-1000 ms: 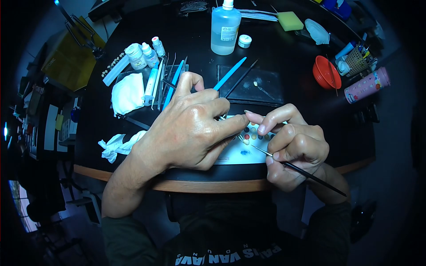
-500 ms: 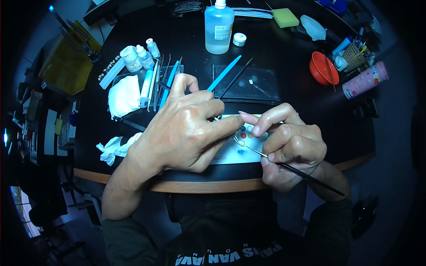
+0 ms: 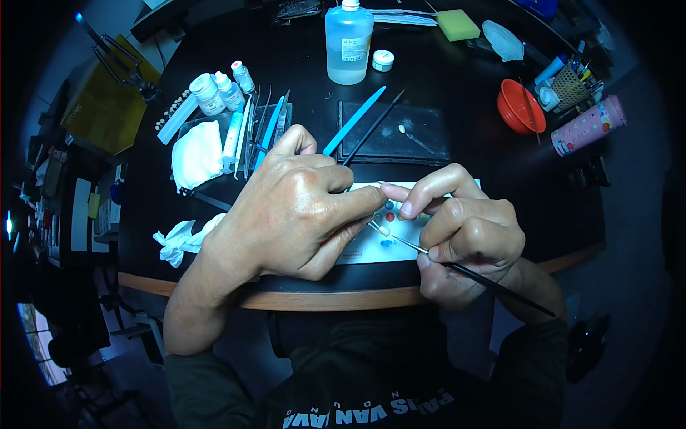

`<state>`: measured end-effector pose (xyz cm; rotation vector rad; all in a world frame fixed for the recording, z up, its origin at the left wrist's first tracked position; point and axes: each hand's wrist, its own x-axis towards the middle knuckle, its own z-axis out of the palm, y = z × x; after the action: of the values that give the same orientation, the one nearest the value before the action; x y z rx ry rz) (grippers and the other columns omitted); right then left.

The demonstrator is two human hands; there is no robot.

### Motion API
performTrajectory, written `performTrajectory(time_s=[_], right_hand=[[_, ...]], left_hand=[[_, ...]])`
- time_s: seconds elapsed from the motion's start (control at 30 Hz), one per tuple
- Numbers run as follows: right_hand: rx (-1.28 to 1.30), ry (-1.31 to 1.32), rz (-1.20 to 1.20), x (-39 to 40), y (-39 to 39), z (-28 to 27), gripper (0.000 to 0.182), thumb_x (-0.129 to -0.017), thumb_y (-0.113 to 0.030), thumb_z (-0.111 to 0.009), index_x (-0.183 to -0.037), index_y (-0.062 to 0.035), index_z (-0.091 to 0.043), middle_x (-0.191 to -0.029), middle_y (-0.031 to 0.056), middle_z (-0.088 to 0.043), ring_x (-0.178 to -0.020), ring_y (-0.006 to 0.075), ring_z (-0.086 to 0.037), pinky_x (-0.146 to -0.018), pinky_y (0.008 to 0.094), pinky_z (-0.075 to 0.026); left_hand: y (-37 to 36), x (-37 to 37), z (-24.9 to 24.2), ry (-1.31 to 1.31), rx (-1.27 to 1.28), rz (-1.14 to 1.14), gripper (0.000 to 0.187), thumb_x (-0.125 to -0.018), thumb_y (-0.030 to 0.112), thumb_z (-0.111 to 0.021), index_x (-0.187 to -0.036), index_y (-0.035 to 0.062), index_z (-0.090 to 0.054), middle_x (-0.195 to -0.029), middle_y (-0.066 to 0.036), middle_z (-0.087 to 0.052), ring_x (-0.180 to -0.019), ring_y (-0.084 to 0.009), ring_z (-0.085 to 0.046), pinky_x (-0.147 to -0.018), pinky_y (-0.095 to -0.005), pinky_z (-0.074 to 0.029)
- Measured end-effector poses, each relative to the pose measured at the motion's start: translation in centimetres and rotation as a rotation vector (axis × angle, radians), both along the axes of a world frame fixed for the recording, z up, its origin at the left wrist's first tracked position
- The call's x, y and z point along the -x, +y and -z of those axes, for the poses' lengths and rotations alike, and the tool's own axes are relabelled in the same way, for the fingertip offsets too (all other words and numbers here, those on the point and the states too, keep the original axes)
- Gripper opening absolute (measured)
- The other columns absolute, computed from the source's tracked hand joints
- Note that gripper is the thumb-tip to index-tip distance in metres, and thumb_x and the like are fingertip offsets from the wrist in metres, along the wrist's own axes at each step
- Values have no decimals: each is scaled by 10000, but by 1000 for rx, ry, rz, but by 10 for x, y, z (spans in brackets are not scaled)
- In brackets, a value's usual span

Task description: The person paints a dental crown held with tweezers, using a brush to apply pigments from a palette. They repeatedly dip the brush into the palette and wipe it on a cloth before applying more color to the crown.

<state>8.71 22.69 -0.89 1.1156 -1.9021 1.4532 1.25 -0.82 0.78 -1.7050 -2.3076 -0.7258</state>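
My left hand [image 3: 296, 207] is closed, pinching thin metal tweezers whose slim tips stick out below the index finger; most of them is hidden by the hand. At the tips sits a tiny white tooth crown [image 3: 384, 231]. In my right hand [image 3: 471, 239] is a fine paintbrush [image 3: 493, 286] with a dark handle, pinched near its metal neck. Its pointed tip reaches right to the crown. An outstretched finger of the right hand meets the left index fingertip. Under both hands lies a white palette sheet [image 3: 357, 255] with small coloured dots and a blue smear.
Behind the hands, a dark tile [image 3: 429, 118] carries another small crown [image 3: 401, 129]. A blue-handled tool [image 3: 357, 118] and a dark brush [image 3: 379, 125] lie across its left side. Instruments, small bottles [image 3: 229, 91] and tissue [image 3: 196, 157] are left; a clear bottle [image 3: 349, 46] and red bowl [image 3: 519, 107] stand farther back.
The whole view has shifted slightly. The crown and the brush tip have moved a little left with both hands; the grips stay the same.
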Motion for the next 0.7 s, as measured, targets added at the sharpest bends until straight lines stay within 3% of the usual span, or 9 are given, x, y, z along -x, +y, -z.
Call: performTrajectory(time_s=[0.7], right_hand=[[-35,-13,15,-4,-3,-2,231,-698,63,-663,-638,-67,-481,-671,39,-582,-912,314,-701,-871,446,-626]], left_hand=[[0,-1,-1,-33,19,-6,342,-773,127,-747,-1105,70,-800,-635,-48,-577,-597,-214,-547,-712,-389,-346]])
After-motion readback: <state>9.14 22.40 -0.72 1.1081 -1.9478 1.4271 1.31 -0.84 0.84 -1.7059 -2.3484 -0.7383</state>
